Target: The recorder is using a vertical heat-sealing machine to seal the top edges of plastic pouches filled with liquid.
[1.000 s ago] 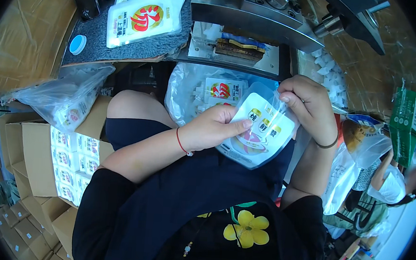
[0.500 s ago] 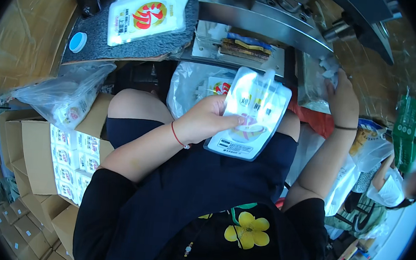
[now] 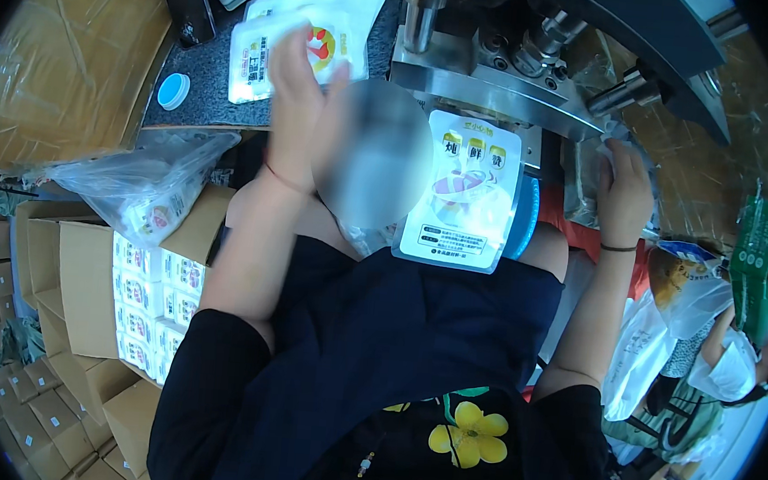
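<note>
My left hand (image 3: 309,108), smeared by motion, is raised over the stacked white pouches (image 3: 254,58) on the left surface, its fingers apart. Beside it, a blurred grey round shape (image 3: 377,154) cannot be made out. A white printed pouch (image 3: 460,196) with a pink oval picture stands face-up before the metal press (image 3: 504,87), its lower end over my lap and clear of both hands. Behind its right edge shows a curved blue rim (image 3: 527,217). My right hand (image 3: 627,191) is at the clear container right of the press, fingers bent; what they hold is hidden.
A phone (image 3: 188,3) and a blue round lid (image 3: 173,91) lie on the left surface. Below hangs a clear bag (image 3: 136,184), near an opened carton (image 3: 95,298) of white packs. A green package (image 3: 756,251) and a seated person (image 3: 735,358) are at the right.
My left hand has let go of the pouch and moved up and left to the stack. The pouch now stands in front of the press. My right hand stays by the container. The view has shifted slightly.
</note>
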Motion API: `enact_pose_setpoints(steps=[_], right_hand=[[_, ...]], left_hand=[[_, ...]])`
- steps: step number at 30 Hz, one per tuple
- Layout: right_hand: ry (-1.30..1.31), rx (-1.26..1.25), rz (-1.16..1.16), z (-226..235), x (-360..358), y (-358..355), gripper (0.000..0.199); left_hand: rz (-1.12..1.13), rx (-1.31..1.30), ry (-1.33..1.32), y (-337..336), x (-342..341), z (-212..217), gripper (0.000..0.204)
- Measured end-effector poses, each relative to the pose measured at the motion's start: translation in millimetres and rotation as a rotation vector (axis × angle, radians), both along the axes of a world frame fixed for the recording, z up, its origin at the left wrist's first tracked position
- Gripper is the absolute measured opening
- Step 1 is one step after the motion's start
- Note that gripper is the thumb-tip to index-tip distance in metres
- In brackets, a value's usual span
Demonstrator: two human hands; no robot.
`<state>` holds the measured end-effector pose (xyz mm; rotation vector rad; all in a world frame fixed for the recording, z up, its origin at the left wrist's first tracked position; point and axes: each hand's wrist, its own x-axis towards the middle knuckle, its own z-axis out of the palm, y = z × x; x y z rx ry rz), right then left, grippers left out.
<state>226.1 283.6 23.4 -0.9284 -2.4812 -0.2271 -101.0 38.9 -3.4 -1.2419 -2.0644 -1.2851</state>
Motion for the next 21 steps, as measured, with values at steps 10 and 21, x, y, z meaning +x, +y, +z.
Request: enact_pose_setpoints(steps=[10, 21], right_hand=[[0.335, -0.249, 0.118, 16.0, -14.7, -52.3, 0.018], [0.346, -0.802, 0.535, 54.6, -66.2, -105.1, 0.012]], left_hand=[[-0.329, -0.13, -0.65, -70.4, 17.3, -5.9, 0.02], [-0.849, -0.195, -1.338, -36.4, 122.4, 2.9, 0.027]])
